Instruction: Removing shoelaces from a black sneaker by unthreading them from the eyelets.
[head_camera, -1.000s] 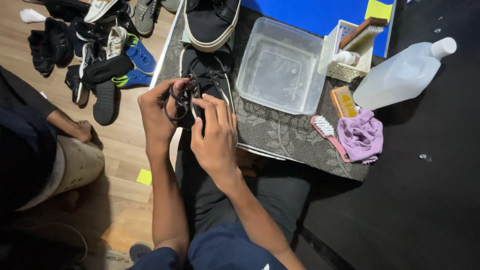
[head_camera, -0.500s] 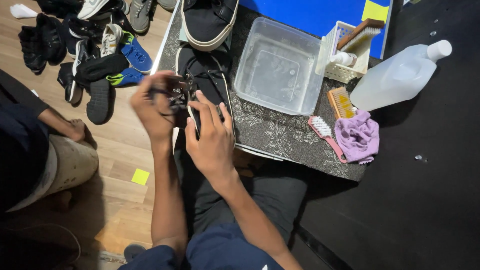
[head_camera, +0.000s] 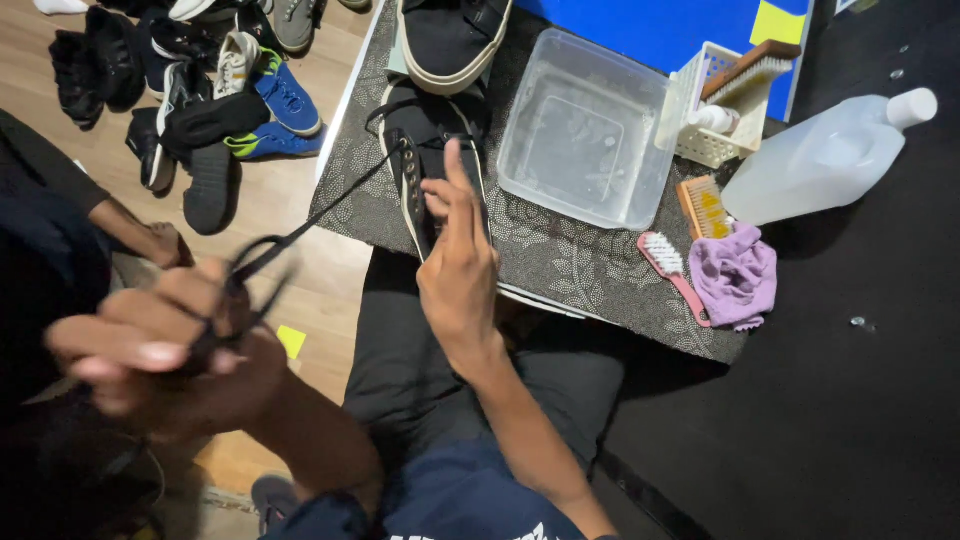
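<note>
Since the earlier frames the left hand (head_camera: 165, 355) has pulled away from the shoe (head_camera: 430, 160) toward 7 o'clock, drawing the black lace (head_camera: 320, 215) out with it; it is now blurred, low at the left, its fingers closed around the lace, which runs taut up toward 1 o'clock to the shoe's eyelets. The right hand (head_camera: 458, 265) has stayed on the shoe, resting on its near end with the fingers stretched out and loose, gripping nothing; whether the thumb presses the eyelet row cannot be told. The shoe is black and lies on a grey patterned mat (head_camera: 570, 260) on the table, toe toward 12 o'clock, just below a second black shoe (head_camera: 450, 40) with a pale sole. At 3 o'clock of the shoe, just beside it, stands a clear plastic tub (head_camera: 585, 130). Beyond the tub at 2 o'clock a white basket (head_camera: 715, 110) holds a wooden brush (head_camera: 752, 65), and a clear jug (head_camera: 825, 160) lies on its side past it. Near the mat's right edge lie a pink brush (head_camera: 672, 268), a small orange brush (head_camera: 703, 205) and a purple cloth (head_camera: 738, 275). On the wooden floor at 10 o'clock sits a heap of shoes (head_camera: 190, 90), and another person's hand (head_camera: 165, 245) rests at the left.
</note>
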